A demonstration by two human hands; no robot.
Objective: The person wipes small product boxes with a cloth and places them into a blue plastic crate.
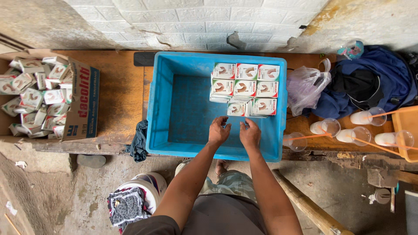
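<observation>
A blue plastic crate (174, 113) sits on a wooden bench. Small white, red and green cartons (245, 87) are stacked in rows in its far right corner. My left hand (218, 131) and my right hand (250, 132) are side by side inside the crate, just in front of the nearest row of cartons. Their fingers curl toward each other; whether anything lies between them I cannot tell.
An open cardboard box (82, 104) full of loose cartons lies at the left. A clear plastic bag (305, 87) and a blue garment (374, 82) sit right of the crate. Plastic cups with straws (361, 135) stand at the right. A white bucket (146, 187) holding a cloth stands on the floor.
</observation>
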